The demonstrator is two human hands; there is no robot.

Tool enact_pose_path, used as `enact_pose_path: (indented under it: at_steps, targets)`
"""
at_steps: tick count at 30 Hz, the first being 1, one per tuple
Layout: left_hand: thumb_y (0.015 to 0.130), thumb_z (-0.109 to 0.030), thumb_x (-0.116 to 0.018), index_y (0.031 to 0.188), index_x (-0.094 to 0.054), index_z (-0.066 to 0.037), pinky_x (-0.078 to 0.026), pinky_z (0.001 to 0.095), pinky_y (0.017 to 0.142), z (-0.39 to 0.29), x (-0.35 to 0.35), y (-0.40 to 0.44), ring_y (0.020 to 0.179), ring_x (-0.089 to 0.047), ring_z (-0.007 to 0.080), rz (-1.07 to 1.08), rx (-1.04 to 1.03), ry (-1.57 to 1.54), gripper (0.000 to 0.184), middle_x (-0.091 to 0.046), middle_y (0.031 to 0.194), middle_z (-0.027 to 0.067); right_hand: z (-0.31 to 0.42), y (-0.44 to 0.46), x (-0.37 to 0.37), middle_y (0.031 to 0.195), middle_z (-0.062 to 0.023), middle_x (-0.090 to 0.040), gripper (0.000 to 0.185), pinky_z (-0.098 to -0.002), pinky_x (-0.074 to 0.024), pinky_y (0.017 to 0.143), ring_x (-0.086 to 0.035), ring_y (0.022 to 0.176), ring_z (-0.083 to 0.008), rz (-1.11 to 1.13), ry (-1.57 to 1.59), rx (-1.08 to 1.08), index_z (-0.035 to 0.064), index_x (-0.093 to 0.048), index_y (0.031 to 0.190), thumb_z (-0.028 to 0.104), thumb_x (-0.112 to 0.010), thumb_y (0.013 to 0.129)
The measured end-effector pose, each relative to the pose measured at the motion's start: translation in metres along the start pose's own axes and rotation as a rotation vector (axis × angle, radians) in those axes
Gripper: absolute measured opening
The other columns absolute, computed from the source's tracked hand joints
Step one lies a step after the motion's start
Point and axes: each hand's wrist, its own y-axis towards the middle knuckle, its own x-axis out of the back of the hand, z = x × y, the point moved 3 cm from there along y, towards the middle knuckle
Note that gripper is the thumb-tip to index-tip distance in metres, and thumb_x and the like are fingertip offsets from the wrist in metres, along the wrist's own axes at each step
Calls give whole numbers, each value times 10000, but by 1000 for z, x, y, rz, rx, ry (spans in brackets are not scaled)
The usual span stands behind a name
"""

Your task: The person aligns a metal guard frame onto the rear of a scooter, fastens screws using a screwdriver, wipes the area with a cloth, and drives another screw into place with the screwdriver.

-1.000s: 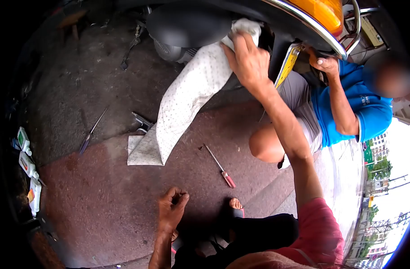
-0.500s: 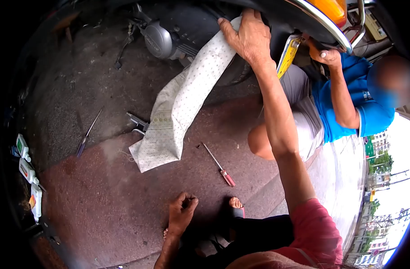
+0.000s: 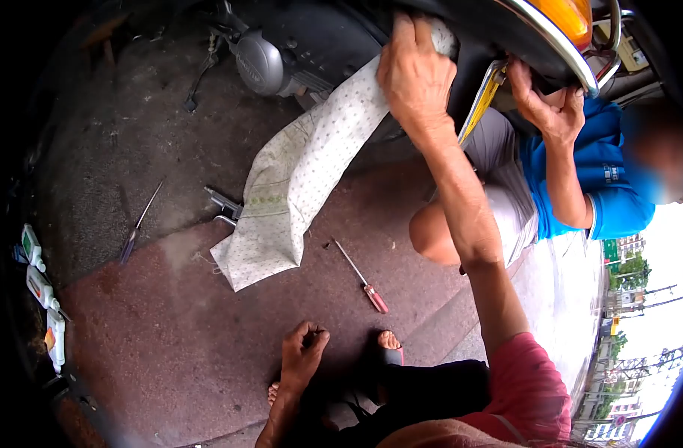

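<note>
My right hand (image 3: pixel 417 86) is closed on the upper part of a white cloth (image 3: pixel 330 134) with small grey dots, up against the dark side of a motorcycle (image 3: pixel 341 37). A bit of cloth shows past my knuckles; the fingertips are partly hidden. From there the cloth drapes down to the red-brown floor. Lower in view, my left hand (image 3: pixel 304 352) hangs apart from everything, its fingers curled and the thumb near the index finger, with no object visible in it. A red-handled screwdriver (image 3: pixel 364 280) lies on the floor between my left hand and the cloth.
A dark-handled screwdriver (image 3: pixel 141 222) lies to the left, and a metal part (image 3: pixel 223 203) sticks out behind the cloth. White bottles (image 3: pixel 39 286) line the left edge. A person in a blue shirt (image 3: pixel 573 172) crouches right, hands by the yellow plate (image 3: pixel 482 101) and rear fender.
My right hand has rotated and slid slightly down on the cloth, uncovering some of it above. The other person's hand has risen under the fender. My left hand has barely moved.
</note>
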Motion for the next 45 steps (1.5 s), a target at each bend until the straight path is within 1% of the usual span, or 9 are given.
enact_pose_path:
  at_steps: [5,8,9,12,16,23,36,42,45]
  targets:
    - [869,-95,-640,820,-621,-20,-396,219,575,7,7,-3,626,-489,56,-31,-35,0,92,-566,688,-14,16,-10,39,1023,-127,-651,310,-400,-549,628,-648,712,-327,-351,121,262,59,-633,1060,1,-593,758]
    - [861,-75,-643,822,-621,-14,-397,225,577,16,7,-3,632,-482,53,-42,-37,8,76,-566,689,-16,52,-21,49,1196,-161,-597,387,-361,-527,802,-642,952,-294,-120,184,491,30,-619,1109,-41,-599,730]
    - [853,-57,-646,826,-616,-9,-397,227,579,18,5,-3,638,-476,48,-57,-18,10,63,-563,687,-19,54,-15,35,1264,-186,-562,353,-389,-442,985,-583,1140,-298,5,39,537,8,-606,1169,132,-618,838]
    - [843,-39,-652,831,-613,-3,-403,231,589,7,4,-5,652,-474,45,-61,-3,14,54,-565,690,-16,30,13,-3,1269,-214,-521,522,-441,-333,1025,-542,1121,-291,8,-361,448,-83,-460,1309,222,-506,888]
    - [852,-48,-653,835,-614,1,-414,228,605,9,7,-6,670,-485,47,-74,3,17,64,-574,701,-12,19,26,-4,1038,-135,-591,480,-404,-390,900,-562,990,-269,52,-424,407,-30,-611,1094,404,-526,910]
    - [863,-67,-656,843,-616,3,-413,223,609,10,13,-9,677,-490,45,-81,1,-50,83,-577,717,-25,32,34,-10,859,-134,-630,444,-389,-445,751,-590,869,-264,169,-594,554,-13,-676,953,402,-525,909]
    - [859,-61,-656,815,-600,14,-381,219,558,3,13,-16,631,-449,35,-92,-11,25,104,-528,659,-30,19,30,-16,1056,-222,-603,540,-409,-426,924,-583,1014,-310,-11,-363,554,-66,-608,1107,430,-516,916]
    - [866,-72,-642,806,-586,18,-370,225,555,4,8,-19,635,-438,38,-72,9,30,122,-513,655,-30,22,42,-22,1055,-207,-607,509,-419,-430,910,-586,1004,-315,285,-218,397,-39,-626,1085,429,-534,905]
    - [872,-95,-637,827,-616,5,-388,227,566,1,7,-16,639,-472,52,-55,30,24,112,-550,683,-15,19,36,-17,1019,-188,-617,477,-413,-443,879,-592,984,-304,-68,-308,506,-23,-642,1049,420,-547,899]
